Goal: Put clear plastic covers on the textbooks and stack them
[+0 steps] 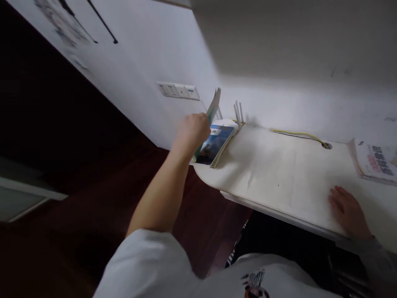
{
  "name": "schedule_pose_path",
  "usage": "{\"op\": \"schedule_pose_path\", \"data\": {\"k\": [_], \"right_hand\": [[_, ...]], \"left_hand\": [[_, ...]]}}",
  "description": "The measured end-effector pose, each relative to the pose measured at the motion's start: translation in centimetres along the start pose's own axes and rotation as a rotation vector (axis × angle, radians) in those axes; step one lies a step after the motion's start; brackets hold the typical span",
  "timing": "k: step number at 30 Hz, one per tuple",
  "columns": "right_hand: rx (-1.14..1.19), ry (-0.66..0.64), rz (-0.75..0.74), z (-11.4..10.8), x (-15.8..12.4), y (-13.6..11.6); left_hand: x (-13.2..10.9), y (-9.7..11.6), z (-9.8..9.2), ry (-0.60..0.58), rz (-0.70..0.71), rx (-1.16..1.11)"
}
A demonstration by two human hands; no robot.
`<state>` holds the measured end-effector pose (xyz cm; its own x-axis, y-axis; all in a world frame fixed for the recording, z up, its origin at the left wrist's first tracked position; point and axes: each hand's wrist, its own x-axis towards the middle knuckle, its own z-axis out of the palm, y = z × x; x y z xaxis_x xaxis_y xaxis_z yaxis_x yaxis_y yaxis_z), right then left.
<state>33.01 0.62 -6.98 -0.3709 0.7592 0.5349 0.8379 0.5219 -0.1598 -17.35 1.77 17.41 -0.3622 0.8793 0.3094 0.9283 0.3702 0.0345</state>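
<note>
At the left end of the white desk (279, 174), my left hand (196, 129) is closed around a thin book (214, 106) with a greenish cover, held upright on edge. My knuckles hide part of it, and the hand is slightly blurred. Right beside it lies a book with a blue and dark cover (218, 142), flat on top of other pages. White upright prongs (238, 112) stand just behind these books. On the right, my right hand (349, 211) rests on the desktop near the front edge, fingers loosely stretched out and holding nothing.
A stack of papers or booklets with printed characters (376, 161) lies at the right. A yellow cable (297, 133) runs along the wall into a round desk hole (327, 145). Wall sockets (179, 91) sit above the desk's left end. Dark floor (204, 215) lies below.
</note>
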Motion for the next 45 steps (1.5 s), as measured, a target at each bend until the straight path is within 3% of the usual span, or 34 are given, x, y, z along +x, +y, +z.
{"op": "schedule_pose_path", "data": {"k": [3, 5, 7, 12, 15, 19, 23, 29, 36, 42, 45], "right_hand": [[-0.029, -0.037, 0.027, -0.1, 0.1, -0.6], [-0.066, -0.089, 0.047, -0.2, 0.2, -1.0], [-0.106, -0.143, 0.069, -0.4, 0.3, -1.3], [-0.150, -0.189, 0.092, -0.7, 0.6, -2.0], [-0.156, -0.192, 0.102, -0.9, 0.7, -2.3], [-0.139, -0.196, 0.120, -1.1, 0.8, -2.4], [-0.153, -0.207, 0.121, -1.3, 0.9, -2.5], [-0.180, -0.215, 0.126, -1.5, 1.1, -2.7], [-0.159, -0.210, 0.126, -1.4, 1.0, -2.5], [-0.148, -0.208, 0.116, -1.4, 0.9, -2.3], [-0.155, -0.216, 0.115, -1.4, 1.0, -2.3]], "left_hand": [[-1.7, 1.3, -2.5, 0.114, 0.085, -0.124], [-2.9, 3.0, -1.5, 0.123, 0.177, -0.349], [-4.1, 5.4, 1.6, 0.065, 0.230, -0.640], [-7.7, 11.0, 11.8, -0.329, 0.184, -1.357], [-8.9, 11.5, 15.7, -0.437, 0.087, -1.464], [-8.5, 9.4, 18.1, -0.484, -0.036, -1.368], [-8.0, 7.9, 18.8, -0.502, -0.040, -1.226], [-8.3, 7.5, 18.1, -0.388, 0.098, -0.879], [-8.8, 7.2, 17.4, -0.308, 0.165, -0.465], [-8.6, 7.8, 17.7, -0.273, 0.180, -0.417], [-8.9, 7.7, 16.1, -0.257, 0.231, -0.553]]}}
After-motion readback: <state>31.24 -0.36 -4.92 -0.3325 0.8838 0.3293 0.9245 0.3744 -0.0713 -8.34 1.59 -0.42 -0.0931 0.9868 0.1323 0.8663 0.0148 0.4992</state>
